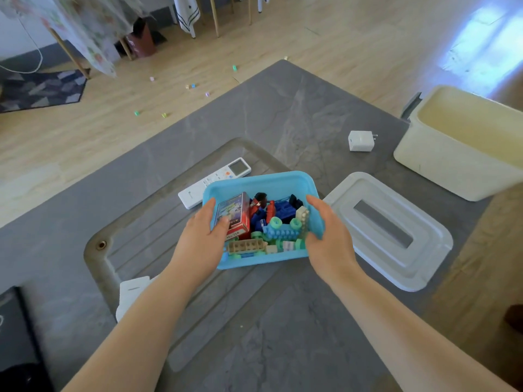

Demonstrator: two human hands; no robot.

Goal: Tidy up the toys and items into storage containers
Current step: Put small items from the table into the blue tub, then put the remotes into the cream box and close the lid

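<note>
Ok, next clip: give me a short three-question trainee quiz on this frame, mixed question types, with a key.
1. True or false: both hands hold the blue bin by its sides.
2. Which item lies on the table between the blue bin and the cream container?
A. white charger
B. remote control
C. red card box
3. Fill in: the white lid lies to the ____ of the blue bin.

Key:
1. True: left hand and right hand grip opposite sides.
2. A: the white charger. The remote control lies on the bin's left; the red card box is inside it.
3. Right.
</note>
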